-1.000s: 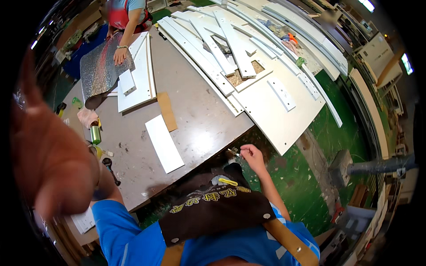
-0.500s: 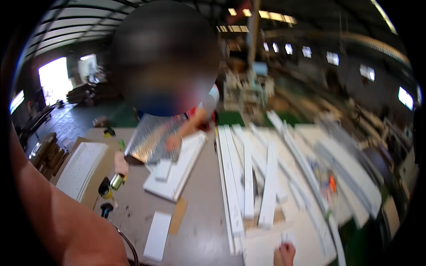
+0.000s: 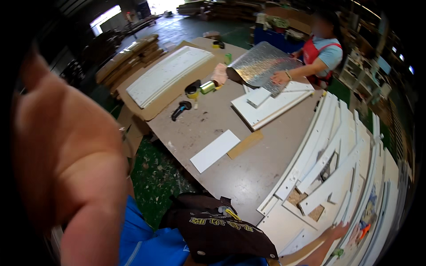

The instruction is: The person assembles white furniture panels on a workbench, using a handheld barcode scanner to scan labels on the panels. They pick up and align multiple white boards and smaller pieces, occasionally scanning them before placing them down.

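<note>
My left hand (image 3: 84, 146) is raised very close at the left side, large and smeared; its fingers cannot be made out and nothing shows in it. At the lower right, my right hand (image 3: 339, 230) reaches over the long white boards (image 3: 330, 190), by the edge of a narrow white strip. Its fingers are too small and blurred to show whether they grip anything. A brown strip (image 3: 306, 250) lies beside that forearm. On the grey-brown table (image 3: 213, 124) rest a small white panel (image 3: 215, 150) and a tan cardboard piece (image 3: 245, 144).
Across the table a co-worker (image 3: 326, 53) in a red apron touches a silvery foil sheet (image 3: 262, 66) over white panels (image 3: 275, 106). A tape roll (image 3: 207, 87), a black-and-blue tool (image 3: 181, 110) and a large white panel (image 3: 168, 75) lie farther left. A dark apron (image 3: 217, 226) covers my front.
The view has swung left and downward, so the table and boards appear farther right. My left hand has come up into view; my right hand now reaches among the white boards.
</note>
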Demonstrator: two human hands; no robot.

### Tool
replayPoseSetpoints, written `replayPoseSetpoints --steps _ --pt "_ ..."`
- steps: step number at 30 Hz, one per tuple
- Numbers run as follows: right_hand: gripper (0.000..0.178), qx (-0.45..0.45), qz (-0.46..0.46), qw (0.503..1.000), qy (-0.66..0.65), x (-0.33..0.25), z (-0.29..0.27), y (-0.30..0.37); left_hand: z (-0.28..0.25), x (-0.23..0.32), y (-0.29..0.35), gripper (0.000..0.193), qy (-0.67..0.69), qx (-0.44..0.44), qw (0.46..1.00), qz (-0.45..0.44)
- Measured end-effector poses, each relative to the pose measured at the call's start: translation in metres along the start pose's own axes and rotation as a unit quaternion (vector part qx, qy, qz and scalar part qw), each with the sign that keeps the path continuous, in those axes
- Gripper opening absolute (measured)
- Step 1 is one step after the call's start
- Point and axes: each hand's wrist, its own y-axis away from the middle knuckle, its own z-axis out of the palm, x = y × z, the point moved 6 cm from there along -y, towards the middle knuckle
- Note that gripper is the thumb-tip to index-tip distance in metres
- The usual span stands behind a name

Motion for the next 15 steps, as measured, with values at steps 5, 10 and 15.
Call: replayPoseSetpoints --steps 5,10,15 --pt "0.051 -0.009 0.064 0.991 0.120 0.054 0.037 -0.023 0.054 0.014 0.098 0.033 -0.025 -0.281 0.935 -0.213" --pt "0.052 -0.054 0.042 0.990 0.120 0.056 0.049 -0.029 0.090 0.073 0.207 0.042 0.018 -0.523 0.820 -0.231" --pt "0.052 -0.066 -0.006 0.995 0.074 0.049 0.073 -0.030 0.092 0.091 0.230 0.040 0.103 -0.512 0.790 -0.322"
